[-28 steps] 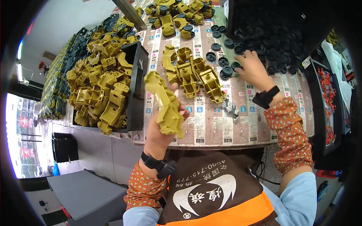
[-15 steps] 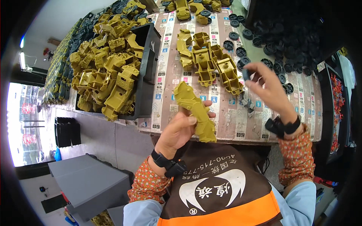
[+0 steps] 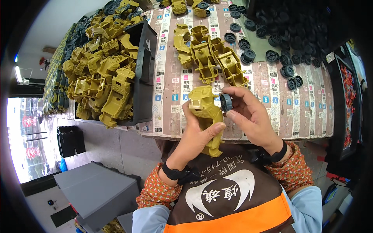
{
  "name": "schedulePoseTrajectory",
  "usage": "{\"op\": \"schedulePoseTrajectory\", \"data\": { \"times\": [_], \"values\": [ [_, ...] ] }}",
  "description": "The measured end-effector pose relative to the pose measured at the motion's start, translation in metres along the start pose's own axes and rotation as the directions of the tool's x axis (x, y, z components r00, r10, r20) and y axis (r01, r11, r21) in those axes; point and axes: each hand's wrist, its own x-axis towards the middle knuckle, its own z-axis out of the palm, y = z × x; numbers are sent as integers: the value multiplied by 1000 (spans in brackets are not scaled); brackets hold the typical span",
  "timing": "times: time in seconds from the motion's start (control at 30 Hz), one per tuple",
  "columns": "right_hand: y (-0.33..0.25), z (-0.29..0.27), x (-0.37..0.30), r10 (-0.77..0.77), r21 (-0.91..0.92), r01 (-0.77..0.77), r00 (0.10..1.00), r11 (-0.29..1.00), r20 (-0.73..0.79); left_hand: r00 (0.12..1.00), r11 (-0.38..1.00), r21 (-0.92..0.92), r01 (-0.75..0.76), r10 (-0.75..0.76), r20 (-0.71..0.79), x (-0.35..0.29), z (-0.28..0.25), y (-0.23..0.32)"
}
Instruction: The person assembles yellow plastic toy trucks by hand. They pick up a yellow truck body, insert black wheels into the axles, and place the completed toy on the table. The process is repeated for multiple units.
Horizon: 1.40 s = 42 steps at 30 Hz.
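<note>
Now the left hand (image 3: 191,140) clasps the yellow toy-vehicle body (image 3: 204,101) around its middle, a sensible hold on seemingly light, stiff plastic, above the table (image 3: 169,116) edge, while the right hand (image 3: 256,121) pinches a dark toy wheel (image 3: 225,103) by its tread alongside, contact hard to tell.

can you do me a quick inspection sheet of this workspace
Surface: table covered in printed paper
Things in hand: yellow vehicle body and dark wheel, held close together; contact unclear
Clutter: more yellow bodies beyond the hands; loose wheels at upper right; black bin at left, heaped with yellow parts
Hands: left hand grips the body; right hand pinches the wheel
Cables: nothing seen on the tabletop
Surroundings: gray boxy unit at lower left; red parts at far right
</note>
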Motion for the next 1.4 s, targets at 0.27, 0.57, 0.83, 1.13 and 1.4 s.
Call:
{"op": "schedulePoseTrajectory", "data": {
  "times": [0.27,0.57,0.83,1.13,1.4],
  "values": [
    [6,3,-1,53,124,-51,998,991,-16,997,989,-148,22,-11,78,-3,-1,-2],
    [11,2,-4,74,170,-68,997,983,-31,999,987,-156,43,-40,23,-4,2,-13],
    [13,2,-6,84,158,-76,995,984,-45,1000,994,-112,16,-13,21,-6,3,-14],
    [16,2,-11,105,88,-95,989,992,-109,998,987,-144,-66,67,1,-7,14,-2],
    [18,14,-30,35,-85,-41,997,996,-71,998,998,-33,-60,61,35,-8,13,-1]
  ]
}}
